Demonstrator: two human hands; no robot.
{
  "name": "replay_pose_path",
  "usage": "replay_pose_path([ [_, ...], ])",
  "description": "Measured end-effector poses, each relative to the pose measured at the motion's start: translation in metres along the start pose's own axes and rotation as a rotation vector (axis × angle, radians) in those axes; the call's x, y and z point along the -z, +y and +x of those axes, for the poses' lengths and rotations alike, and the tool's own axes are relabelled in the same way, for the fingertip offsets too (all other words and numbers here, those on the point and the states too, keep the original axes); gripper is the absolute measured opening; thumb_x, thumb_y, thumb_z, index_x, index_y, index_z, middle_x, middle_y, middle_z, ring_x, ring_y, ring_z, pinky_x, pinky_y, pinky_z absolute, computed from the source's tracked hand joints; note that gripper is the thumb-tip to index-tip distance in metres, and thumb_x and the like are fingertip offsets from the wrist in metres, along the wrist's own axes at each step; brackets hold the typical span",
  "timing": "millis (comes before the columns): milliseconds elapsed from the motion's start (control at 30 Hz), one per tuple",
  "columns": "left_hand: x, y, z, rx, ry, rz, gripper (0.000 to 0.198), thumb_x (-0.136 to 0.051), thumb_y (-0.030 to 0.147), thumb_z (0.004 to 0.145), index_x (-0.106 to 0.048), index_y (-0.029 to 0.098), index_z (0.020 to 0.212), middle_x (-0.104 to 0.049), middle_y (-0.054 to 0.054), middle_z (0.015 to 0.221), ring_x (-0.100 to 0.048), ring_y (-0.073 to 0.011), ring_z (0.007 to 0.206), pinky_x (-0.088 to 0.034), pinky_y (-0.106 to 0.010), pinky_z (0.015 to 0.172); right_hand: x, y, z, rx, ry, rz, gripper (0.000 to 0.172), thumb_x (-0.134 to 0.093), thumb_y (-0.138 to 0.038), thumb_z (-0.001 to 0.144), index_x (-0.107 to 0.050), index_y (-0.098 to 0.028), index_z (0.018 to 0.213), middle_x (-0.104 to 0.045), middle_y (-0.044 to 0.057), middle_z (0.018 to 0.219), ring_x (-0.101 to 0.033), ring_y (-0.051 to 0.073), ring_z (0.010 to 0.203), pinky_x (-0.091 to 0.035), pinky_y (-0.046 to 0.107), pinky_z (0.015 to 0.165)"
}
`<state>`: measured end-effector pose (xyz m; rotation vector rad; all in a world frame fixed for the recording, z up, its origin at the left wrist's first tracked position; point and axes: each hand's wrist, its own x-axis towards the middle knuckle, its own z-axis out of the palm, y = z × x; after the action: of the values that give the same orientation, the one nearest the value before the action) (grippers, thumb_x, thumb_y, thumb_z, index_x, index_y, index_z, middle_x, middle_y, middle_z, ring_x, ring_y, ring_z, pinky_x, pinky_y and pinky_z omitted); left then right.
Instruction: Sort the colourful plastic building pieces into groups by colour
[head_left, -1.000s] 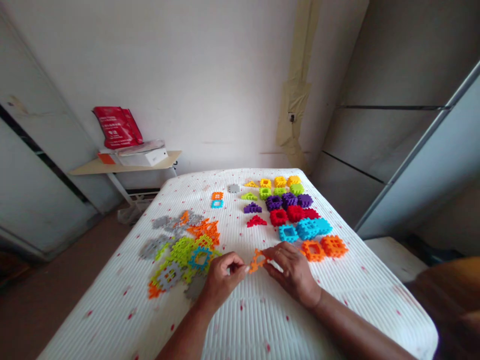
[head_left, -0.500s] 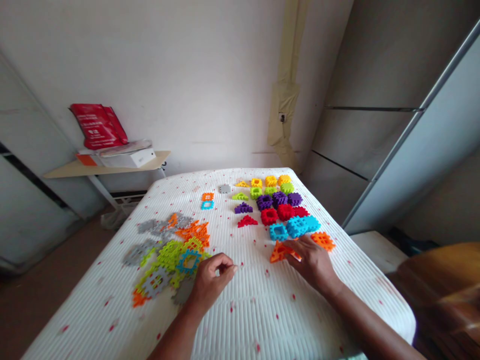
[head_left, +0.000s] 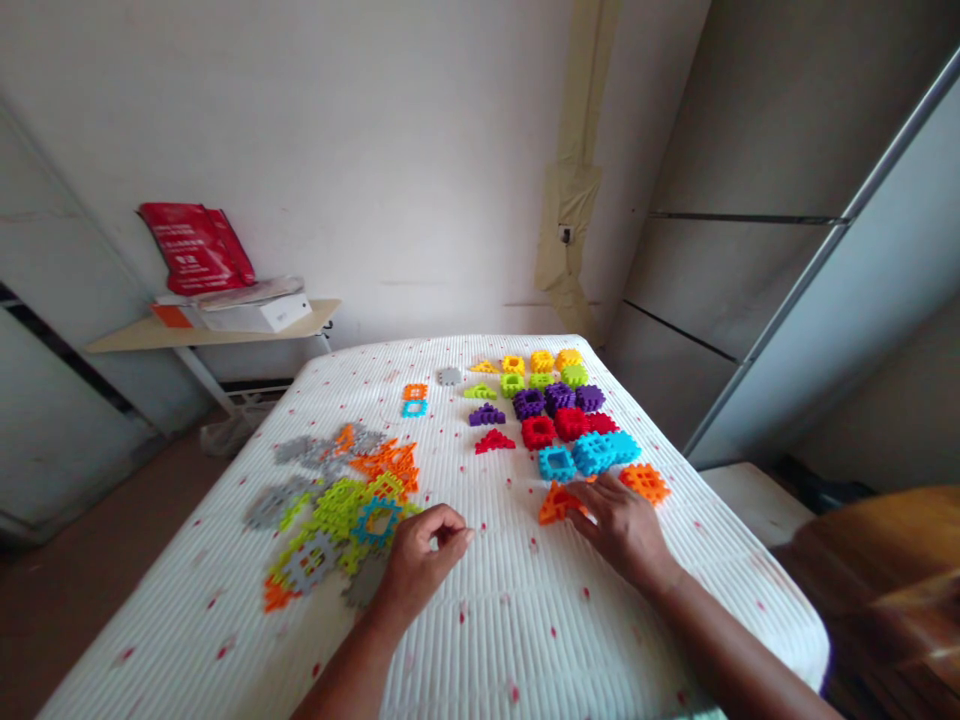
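Note:
My right hand (head_left: 626, 525) is at the near end of the sorted rows, its thumb and fingers closed around orange triangular interlocking pieces (head_left: 555, 503); part of them is hidden under the fingers. My left hand (head_left: 427, 550) hovers beside the mixed heap with its fingers curled into a pinch and nothing visible in it. In that heap lie lime green pieces (head_left: 341, 508), a blue square frame (head_left: 376, 521), a grey window piece (head_left: 310, 562) and orange triangles (head_left: 390, 465). Just right of my right hand sits an orange window-piece stack (head_left: 645, 484).
Beyond my right hand stand rows of stacks: blue (head_left: 557, 463), red (head_left: 538, 432), purple (head_left: 529, 403), green (head_left: 512, 385) and yellow (head_left: 541, 361). A lone grey piece (head_left: 449, 376) and two small frames (head_left: 415, 400) lie mid-table. A side table (head_left: 135, 340) holds a red bag (head_left: 196, 250).
My right hand has shifted slightly left, and the orange triangular pieces under it have moved a little left too. My left hand stays almost still.

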<state>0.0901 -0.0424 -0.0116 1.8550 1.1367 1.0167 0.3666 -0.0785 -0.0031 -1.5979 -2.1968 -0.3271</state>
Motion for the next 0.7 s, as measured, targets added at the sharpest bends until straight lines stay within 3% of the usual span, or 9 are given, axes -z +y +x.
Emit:
replay_pose_path([
  [167,0.0,0.002,0.0,0.001,0.013,-0.009,0.017,-0.056,0.027,0.072,-0.052,0.016,0.059,-0.05,0.003,0.055,-0.047,-0.0111,0.055,-0.038,-0.021,0.055,-0.003,0.0,0.0,0.033,0.05,-0.012,0.014,-0.052,-0.021,0.084,-0.065,-0.019,0.09,-0.068,0.005,0.078,-0.056,0.019,0.074,-0.041,0.028,0.062],
  [267,-0.002,0.005,-0.001,0.012,0.024,-0.009,0.016,-0.056,0.026,0.071,-0.052,0.016,0.058,-0.05,0.003,0.053,-0.048,-0.0107,0.054,-0.038,-0.021,0.054,-0.005,0.002,-0.002,0.085,0.092,-0.005,0.017,-0.051,-0.024,0.086,-0.065,-0.018,0.094,-0.069,0.007,0.088,-0.058,0.021,0.079,-0.044,0.03,0.065],
  [400,0.002,0.005,-0.001,-0.025,0.064,0.058,0.016,-0.055,0.025,0.072,-0.053,0.017,0.059,-0.053,0.002,0.055,-0.049,-0.0106,0.055,-0.039,-0.02,0.055,-0.002,-0.002,-0.002,0.179,0.235,0.022,0.021,-0.052,-0.027,0.086,-0.064,-0.016,0.099,-0.067,0.009,0.1,-0.06,0.023,0.087,-0.048,0.035,0.074],
  [500,0.021,0.0,0.006,-0.036,0.176,0.267,0.017,-0.051,0.026,0.076,-0.057,0.017,0.063,-0.058,0.001,0.062,-0.053,-0.0115,0.061,-0.041,-0.021,0.061,0.002,-0.012,-0.001,0.271,0.314,0.066,0.017,-0.053,-0.023,0.086,-0.064,-0.015,0.097,-0.068,0.01,0.098,-0.061,0.021,0.086,-0.049,0.035,0.077],
  [567,0.041,-0.005,0.015,0.054,0.247,0.476,0.018,-0.049,0.025,0.078,-0.063,0.017,0.072,-0.064,-0.002,0.073,-0.058,-0.0129,0.072,-0.043,-0.022,0.07,0.001,-0.02,0.0,0.34,0.321,0.095,0.016,-0.053,-0.022,0.087,-0.064,-0.015,0.097,-0.068,0.009,0.096,-0.062,0.02,0.087,-0.05,0.034,0.077],
  [633,0.064,-0.009,0.027,0.229,0.198,0.717,0.023,-0.044,0.024,0.082,-0.067,0.019,0.084,-0.068,-0.002,0.089,-0.06,-0.0133,0.087,-0.042,-0.022,0.081,-0.002,-0.028,0.001,0.393,0.316,0.122,0.016,-0.052,-0.021,0.088,-0.064,-0.015,0.096,-0.069,0.009,0.096,-0.062,0.02,0.089,-0.051,0.034,0.078],
  [700,0.085,-0.015,0.037,0.309,0.166,0.781,0.025,-0.045,0.022,0.081,-0.069,0.021,0.088,-0.07,-0.002,0.094,-0.06,-0.0145,0.092,-0.042,-0.023,0.084,-0.006,-0.035,0.002,0.417,0.294,0.156,0.016,-0.051,-0.02,0.088,-0.063,-0.015,0.096,-0.069,0.009,0.096,-0.063,0.019,0.089,-0.051,0.033,0.078],
])
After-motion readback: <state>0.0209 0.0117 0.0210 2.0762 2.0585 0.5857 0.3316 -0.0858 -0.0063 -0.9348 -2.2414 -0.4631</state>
